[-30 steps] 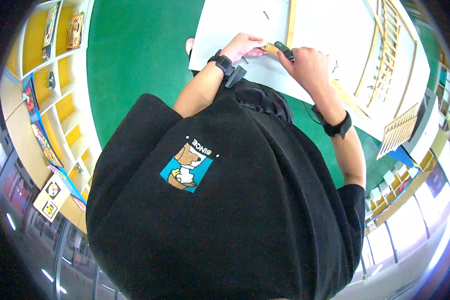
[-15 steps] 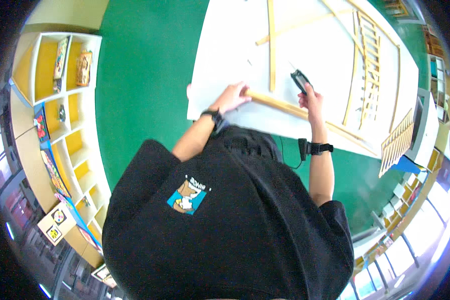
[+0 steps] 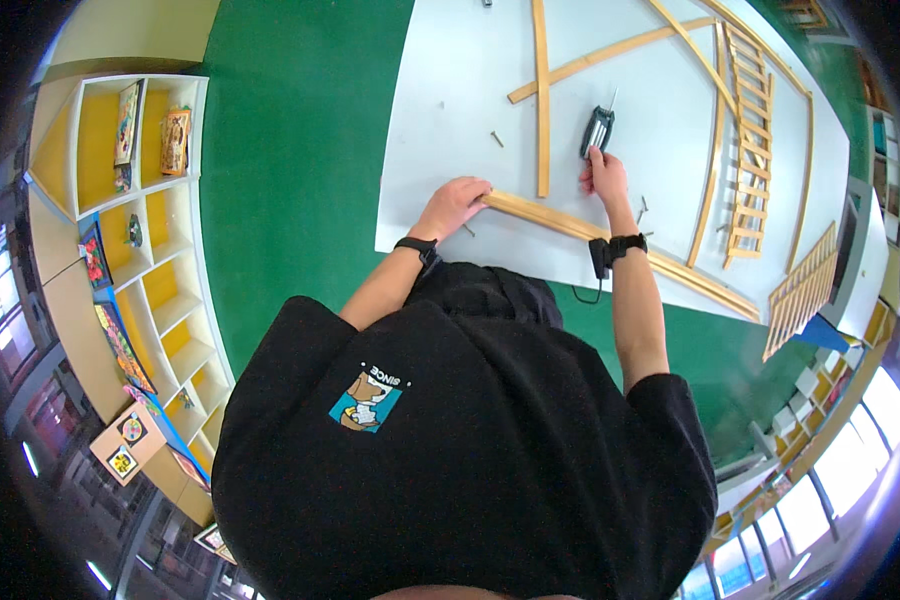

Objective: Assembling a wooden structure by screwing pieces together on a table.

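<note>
My left hand [image 3: 456,205] rests on the near end of a long wooden strip [image 3: 620,245], its fingers curled over it. The strip lies along the near edge of a white board [image 3: 450,90] on the floor. My right hand [image 3: 604,176] is farther onto the board and grips a black hand tool [image 3: 597,130] with a thin metal tip that points away from me. A second strip [image 3: 540,100] lies straight between my two hands, with one end close to the long strip. Both wrists wear black bands.
More strips [image 3: 610,55] and a ladder-like wooden frame [image 3: 750,130] lie on the board's right part. Loose nails or screws [image 3: 497,138] sit near my hands. The floor [image 3: 300,180] is green. Yellow-backed shelves [image 3: 150,230] stand at the left. My black shirt fills the lower view.
My hands, held together over one small thing a second ago, have spread apart. The left went to the strip's end and the right carried the black tool farther onto the board.
</note>
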### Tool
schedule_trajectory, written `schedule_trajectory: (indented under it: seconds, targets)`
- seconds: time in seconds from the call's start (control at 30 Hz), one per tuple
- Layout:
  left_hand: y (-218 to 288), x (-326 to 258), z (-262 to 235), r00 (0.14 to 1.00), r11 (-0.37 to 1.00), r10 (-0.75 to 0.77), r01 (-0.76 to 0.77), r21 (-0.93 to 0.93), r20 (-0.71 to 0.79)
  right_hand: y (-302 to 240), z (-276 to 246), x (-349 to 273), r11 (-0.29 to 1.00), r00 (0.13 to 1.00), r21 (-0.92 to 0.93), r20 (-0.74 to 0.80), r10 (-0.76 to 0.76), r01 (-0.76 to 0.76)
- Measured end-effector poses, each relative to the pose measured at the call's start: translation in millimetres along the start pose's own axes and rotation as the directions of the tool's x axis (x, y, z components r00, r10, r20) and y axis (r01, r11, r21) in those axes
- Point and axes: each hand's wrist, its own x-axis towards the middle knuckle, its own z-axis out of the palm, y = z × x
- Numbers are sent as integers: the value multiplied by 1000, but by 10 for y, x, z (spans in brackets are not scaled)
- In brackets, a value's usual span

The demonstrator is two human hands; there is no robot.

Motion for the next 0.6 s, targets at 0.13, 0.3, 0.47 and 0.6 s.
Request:
schedule_trajectory:
  seconds: [0.13,0.3,0.47,0.6]
  targets:
    - [-14,-40,1,993,988,-86,95,-119,79,-268,-163,83,925,992,-372,70,108,-74]
    - [-73,-57,17,974,960,-148,183,-214,169,-1076,-4,432,622,918,-715,72,-389,319]
    - [-103,-18,48,976,961,-121,161,-227,181,-2187,917,1053,486,733,-590,299,-611,645]
    - [-112,-39,66,983,958,-79,120,-261,164,-2648,1465,1623,393,826,-791,235,-512,469]
